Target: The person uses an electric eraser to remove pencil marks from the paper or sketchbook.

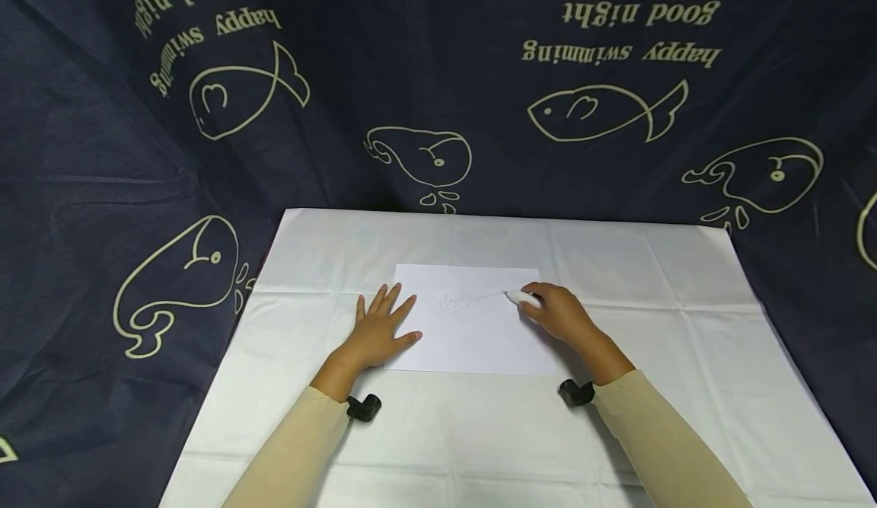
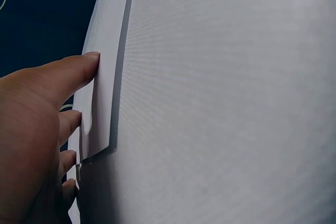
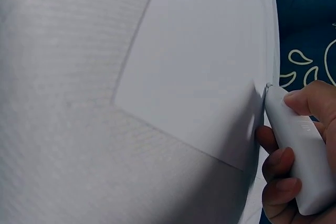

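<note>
A white sheet of paper [image 1: 479, 344] lies flat on the cloth-covered table, with faint thin grey marks [image 1: 454, 304] on its upper half. My left hand [image 1: 373, 337] rests with spread fingers over the paper's left edge; in the left wrist view its thumb [image 2: 86, 68] lies on the sheet. With my right hand [image 1: 563, 316] I grip a thick white correction pen [image 3: 299, 145] that has a narrow metal tip. That tip touches or nearly touches the paper near its upper right corner, at the end of a faint line.
White creased cloth [image 1: 445, 436] covers the table around the sheet. Behind and beside it hangs a dark blue curtain [image 1: 411, 51] with fish and whale outlines. Black wrist-worn devices [image 1: 365, 407] sit at both sleeve cuffs.
</note>
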Motion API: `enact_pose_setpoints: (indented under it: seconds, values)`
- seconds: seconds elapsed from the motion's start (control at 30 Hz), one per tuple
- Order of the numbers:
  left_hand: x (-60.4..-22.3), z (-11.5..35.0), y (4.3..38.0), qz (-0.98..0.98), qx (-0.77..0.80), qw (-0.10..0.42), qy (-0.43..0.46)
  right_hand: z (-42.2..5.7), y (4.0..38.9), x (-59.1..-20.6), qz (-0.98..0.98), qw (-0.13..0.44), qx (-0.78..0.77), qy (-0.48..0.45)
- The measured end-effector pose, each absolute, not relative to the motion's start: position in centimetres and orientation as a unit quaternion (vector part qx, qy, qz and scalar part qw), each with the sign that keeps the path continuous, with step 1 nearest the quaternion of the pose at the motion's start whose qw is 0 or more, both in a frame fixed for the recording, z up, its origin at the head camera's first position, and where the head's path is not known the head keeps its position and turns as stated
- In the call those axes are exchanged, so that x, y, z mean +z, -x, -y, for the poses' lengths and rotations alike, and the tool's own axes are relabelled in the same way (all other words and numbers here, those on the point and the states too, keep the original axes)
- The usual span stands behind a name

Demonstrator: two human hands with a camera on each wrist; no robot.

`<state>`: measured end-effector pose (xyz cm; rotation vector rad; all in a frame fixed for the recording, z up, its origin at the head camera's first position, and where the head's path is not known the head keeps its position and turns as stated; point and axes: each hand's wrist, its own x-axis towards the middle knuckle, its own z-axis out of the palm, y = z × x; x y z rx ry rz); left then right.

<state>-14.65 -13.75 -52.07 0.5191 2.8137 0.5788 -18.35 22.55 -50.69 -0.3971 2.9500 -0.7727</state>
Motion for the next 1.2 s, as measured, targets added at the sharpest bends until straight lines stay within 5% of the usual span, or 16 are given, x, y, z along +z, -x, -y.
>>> enact_pose_setpoints:
  seconds: [1.2]
  values:
    - [-52.13, 13.7, 14.69, -0.957, 0.203, 0.105, -0.177, -21.92, 18.37, -50.46, -0.957, 0.043, -0.258, 0.127]
